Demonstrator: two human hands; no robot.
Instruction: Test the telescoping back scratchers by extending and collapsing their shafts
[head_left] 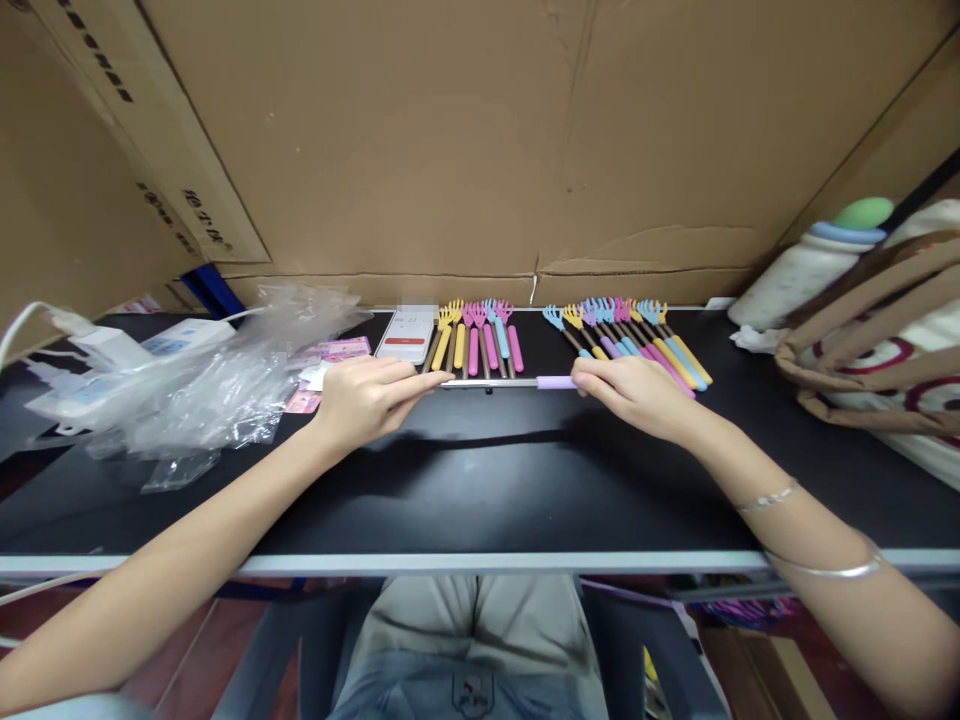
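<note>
Stretched level between my two hands is a telescopic back scratcher [499, 384] with a thin metal rod and a light purple grip [553, 382]. My left hand [369, 398] is closed around its left end, so the claw is hidden. My right hand [628, 392] has its fingers wrapped on the purple grip. Just behind the rod lies a row of yellow, pink and blue back scratchers [474, 345], claws pointing away from me. A second row of mixed-colour back scratchers [679, 362] fans out behind my right hand.
Crumpled clear plastic bags [217, 390] and a white power strip [150, 360] lie at the left. A phone [406, 336] rests near the cardboard wall [450, 150]. A bottle [802, 270] and a fabric bag [840, 350] stand at the right. The black table [480, 510] has a pale front edge.
</note>
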